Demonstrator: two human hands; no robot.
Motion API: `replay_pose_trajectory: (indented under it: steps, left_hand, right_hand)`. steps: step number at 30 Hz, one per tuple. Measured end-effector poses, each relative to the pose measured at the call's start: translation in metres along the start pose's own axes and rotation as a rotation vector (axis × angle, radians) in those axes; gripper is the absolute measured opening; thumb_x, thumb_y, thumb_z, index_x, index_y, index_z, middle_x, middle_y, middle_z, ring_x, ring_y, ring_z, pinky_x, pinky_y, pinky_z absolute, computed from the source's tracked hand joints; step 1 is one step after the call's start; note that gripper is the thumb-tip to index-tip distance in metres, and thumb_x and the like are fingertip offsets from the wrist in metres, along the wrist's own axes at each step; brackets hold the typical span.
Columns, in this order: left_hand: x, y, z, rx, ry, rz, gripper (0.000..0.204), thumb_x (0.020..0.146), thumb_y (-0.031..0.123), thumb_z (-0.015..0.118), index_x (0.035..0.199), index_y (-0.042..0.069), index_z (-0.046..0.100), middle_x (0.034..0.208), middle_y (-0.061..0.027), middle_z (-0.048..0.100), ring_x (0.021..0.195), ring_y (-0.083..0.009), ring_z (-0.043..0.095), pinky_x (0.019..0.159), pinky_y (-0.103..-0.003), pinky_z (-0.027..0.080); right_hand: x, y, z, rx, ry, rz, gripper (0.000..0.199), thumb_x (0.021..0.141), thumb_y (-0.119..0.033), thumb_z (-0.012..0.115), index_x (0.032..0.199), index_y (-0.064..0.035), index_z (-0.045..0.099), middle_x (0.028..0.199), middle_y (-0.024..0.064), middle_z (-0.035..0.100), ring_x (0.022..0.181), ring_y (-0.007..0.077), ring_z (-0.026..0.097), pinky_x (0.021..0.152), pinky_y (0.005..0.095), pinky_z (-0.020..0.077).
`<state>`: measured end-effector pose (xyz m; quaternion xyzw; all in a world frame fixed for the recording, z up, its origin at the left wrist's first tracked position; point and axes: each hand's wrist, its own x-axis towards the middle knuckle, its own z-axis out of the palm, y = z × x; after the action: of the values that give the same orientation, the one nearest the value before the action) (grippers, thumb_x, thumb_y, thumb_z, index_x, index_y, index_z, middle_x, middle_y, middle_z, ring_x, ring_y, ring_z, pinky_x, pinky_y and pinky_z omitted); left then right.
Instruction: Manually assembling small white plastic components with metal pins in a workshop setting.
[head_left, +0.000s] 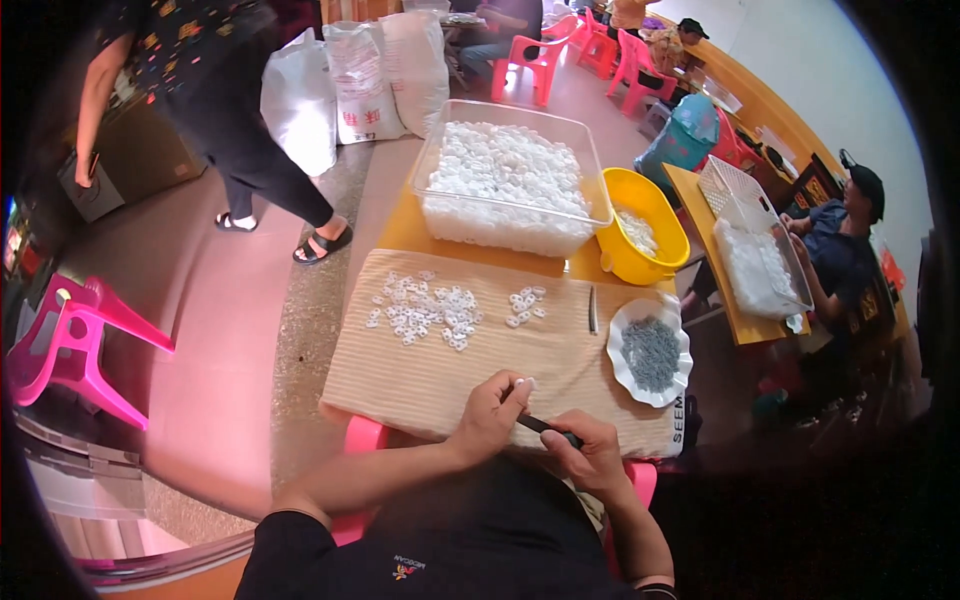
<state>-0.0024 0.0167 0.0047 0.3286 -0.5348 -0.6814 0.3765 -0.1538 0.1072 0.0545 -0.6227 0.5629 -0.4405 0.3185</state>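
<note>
From my seat at the remote feed, I see a small white plastic piece [522, 384] pinched at the fingertips of the left hand [490, 415], just above the near edge of the beige ribbed mat [420, 375], low in the middle of the view. The left fingers are curled tight around it, thumb pressed toward the index finger. The right hand [590, 452] sits touching the left, its fingers closed around a thin dark tool [545, 426] whose tip points up toward the white piece. Farther up the mat I see a loose scatter of white pieces [425, 310] on the left side and a smaller cluster [525, 305] near its middle, well apart from the hands. A slim metal pair of tweezers [592, 310] lies near the mat's right edge, just beside a white scalloped dish [622, 372] holding small grey parts [651, 352]. Beyond the mat, on the yellow table [395, 232], stands a clear plastic bin [435, 150] heaped with white pieces, and a yellow bowl [625, 265] touches its right side. To the right, another person [845, 255] sits at a second table.
</note>
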Motion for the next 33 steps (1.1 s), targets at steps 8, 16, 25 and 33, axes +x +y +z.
replay_pose_trajectory:
  steps: [8,16,25,33]
  left_hand:
    - [-0.004,-0.003,0.006,0.009,-0.040,0.018,0.023,0.096,0.022,0.053,0.085,0.003,0.056,0.074,0.0021,0.054,0.068,-0.0048,0.049,0.062,-0.021,0.041]
    - [-0.014,-0.001,0.014,-0.135,-0.144,-0.052,0.021,0.095,0.024,0.056,0.093,0.003,0.057,0.079,0.0036,0.055,0.072,-0.0038,0.048,0.065,-0.020,0.042]
    - [-0.016,-0.009,0.013,-0.018,-0.102,-0.042,0.019,0.097,0.020,0.052,0.092,0.002,0.056,0.078,0.0027,0.054,0.073,-0.0040,0.047,0.064,-0.021,0.041]
    - [-0.010,0.006,0.012,-0.067,-0.062,-0.180,0.020,0.097,0.022,0.052,0.085,0.005,0.055,0.071,-0.0011,0.055,0.064,-0.0076,0.049,0.062,-0.023,0.042]
  right_hand:
    - [0.002,0.001,0.003,-0.364,0.331,-0.067,0.020,0.075,-0.014,0.077,0.077,-0.0017,0.062,0.070,0.0144,0.061,0.059,0.0301,0.059,0.055,0.0364,0.0468]
    - [0.008,0.003,0.015,-0.164,0.352,-0.094,0.021,0.074,-0.016,0.079,0.073,-0.0038,0.062,0.065,0.0103,0.058,0.057,0.0236,0.055,0.053,0.0318,0.0420]
    - [0.016,-0.011,0.027,-0.071,0.326,-0.530,0.027,0.082,-0.023,0.072,0.079,-0.0047,0.053,0.075,0.0082,0.062,0.070,0.0208,0.058,0.059,0.0316,0.0500]
    - [0.006,0.013,-0.016,-0.159,0.464,-0.566,0.029,0.094,-0.028,0.057,0.087,-0.0014,0.047,0.063,0.0058,0.051,0.052,0.0150,0.051,0.045,0.0273,0.0395]
